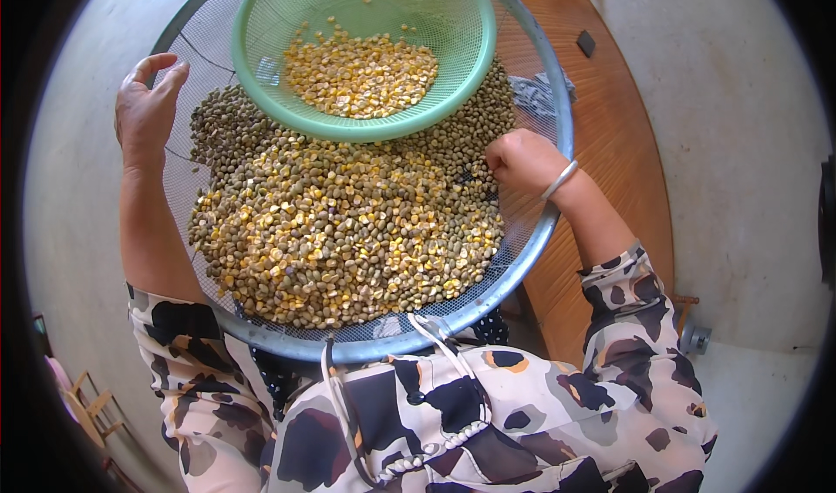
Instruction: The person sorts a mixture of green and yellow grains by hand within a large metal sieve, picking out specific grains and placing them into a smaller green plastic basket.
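A large round mesh sieve [545, 225] with a blue-grey rim lies before me. It holds a heap of greenish-brown beans [225, 124] mixed with yellow corn kernels [277, 218]. Over the far part of the heap sits a green plastic colander [359, 130], with more corn kernels [366, 75] inside. At the sieve's left rim is my left hand [147, 104], thumb and forefinger apart and nothing visible between them; its other fingers are mostly hidden. My right hand [526, 160], a bracelet on its wrist, curls its fingers at the heap's right edge. Whether they pinch something is hidden.
Beneath the sieve's right side is a brown wooden tabletop [627, 160] with a curved edge. A small dark square object [586, 43] lies on it, and a crumpled grey cloth [539, 94] shows partly through the mesh. Wooden furniture [95, 405] stands at the lower left.
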Available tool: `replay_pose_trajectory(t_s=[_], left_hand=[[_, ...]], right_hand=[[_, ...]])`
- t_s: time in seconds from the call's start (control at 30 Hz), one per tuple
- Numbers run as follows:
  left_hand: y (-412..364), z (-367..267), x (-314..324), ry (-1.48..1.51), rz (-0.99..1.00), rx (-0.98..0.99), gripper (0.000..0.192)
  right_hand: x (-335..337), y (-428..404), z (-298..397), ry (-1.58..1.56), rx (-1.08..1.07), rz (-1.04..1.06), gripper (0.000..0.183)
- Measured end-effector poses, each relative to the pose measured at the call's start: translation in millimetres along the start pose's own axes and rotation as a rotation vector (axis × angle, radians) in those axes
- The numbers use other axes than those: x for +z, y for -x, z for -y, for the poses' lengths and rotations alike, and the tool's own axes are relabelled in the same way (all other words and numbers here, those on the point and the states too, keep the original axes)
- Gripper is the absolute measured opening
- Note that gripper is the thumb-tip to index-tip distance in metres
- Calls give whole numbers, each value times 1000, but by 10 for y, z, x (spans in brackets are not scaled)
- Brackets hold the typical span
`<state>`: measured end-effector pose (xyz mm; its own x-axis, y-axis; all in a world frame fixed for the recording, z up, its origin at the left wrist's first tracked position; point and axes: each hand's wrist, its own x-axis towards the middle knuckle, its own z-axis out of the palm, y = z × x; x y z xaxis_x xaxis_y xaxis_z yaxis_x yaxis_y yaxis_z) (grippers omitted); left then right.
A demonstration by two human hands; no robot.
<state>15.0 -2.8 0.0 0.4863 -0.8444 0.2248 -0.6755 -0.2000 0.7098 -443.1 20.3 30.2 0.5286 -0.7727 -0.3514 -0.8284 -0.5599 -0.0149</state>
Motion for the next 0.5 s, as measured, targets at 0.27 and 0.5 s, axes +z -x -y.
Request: replay_pose_trajectory(t_s=[0.27, 0.5], left_hand=[[-36, 0, 64, -17, 0, -6, 33], [-52, 14, 64, -19, -6, -18, 33]], right_hand=[[-46, 44, -87, -87, 55, -71, 9], [8, -5, 7, -35, 20, -56, 8]])
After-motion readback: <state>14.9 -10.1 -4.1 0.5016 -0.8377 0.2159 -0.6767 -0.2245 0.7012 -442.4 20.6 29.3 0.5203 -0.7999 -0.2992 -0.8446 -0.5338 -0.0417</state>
